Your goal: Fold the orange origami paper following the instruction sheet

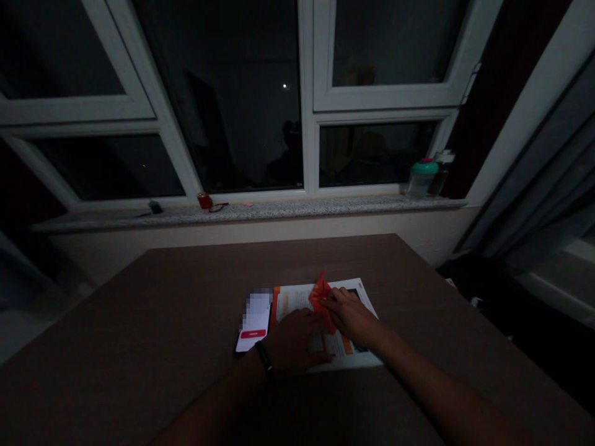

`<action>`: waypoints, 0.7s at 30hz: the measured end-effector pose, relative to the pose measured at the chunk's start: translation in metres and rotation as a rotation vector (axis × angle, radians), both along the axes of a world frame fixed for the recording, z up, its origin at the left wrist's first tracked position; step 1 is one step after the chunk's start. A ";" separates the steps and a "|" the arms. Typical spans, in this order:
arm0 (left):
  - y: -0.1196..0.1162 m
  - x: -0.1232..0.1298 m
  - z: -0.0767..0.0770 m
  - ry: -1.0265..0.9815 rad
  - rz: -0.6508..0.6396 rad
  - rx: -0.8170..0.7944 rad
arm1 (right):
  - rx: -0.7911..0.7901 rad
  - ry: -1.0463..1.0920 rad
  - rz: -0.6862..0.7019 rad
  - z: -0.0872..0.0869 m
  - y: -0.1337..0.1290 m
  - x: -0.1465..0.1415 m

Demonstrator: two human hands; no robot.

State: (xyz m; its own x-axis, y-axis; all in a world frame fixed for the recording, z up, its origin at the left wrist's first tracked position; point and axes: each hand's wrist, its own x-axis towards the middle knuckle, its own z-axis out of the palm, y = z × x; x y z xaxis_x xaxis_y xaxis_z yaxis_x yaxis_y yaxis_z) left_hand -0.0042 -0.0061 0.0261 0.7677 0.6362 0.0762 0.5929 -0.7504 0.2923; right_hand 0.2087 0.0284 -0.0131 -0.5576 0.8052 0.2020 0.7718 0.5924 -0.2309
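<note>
A piece of folded orange-red paper (320, 288) with a pointed top lies on a printed sheet or booklet (365, 359) with orange blocks and text. My right hand (351, 314) pinches the folded paper from its right side, with the fingers bent over it. From the left, my left hand (295, 339) lies across the page, fingers stretched out toward the paper's lower part and thumb apart; its fingertips are in shadow. A dark band circles my left wrist. Beside that hand a phone (255, 319) lies with its screen lit and a red button showing.
The brown table (186, 297) reaches toward a speckled windowsill (288, 209). On the sill stand a small red jar (204, 200), a small dark object (155, 206) and a clear bottle with a teal lid (423, 176). Curtains (525, 173) hang at the right. The room is dim.
</note>
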 end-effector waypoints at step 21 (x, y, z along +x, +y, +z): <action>0.003 0.002 0.000 0.007 0.007 -0.009 | -0.017 0.008 -0.002 0.002 -0.001 -0.002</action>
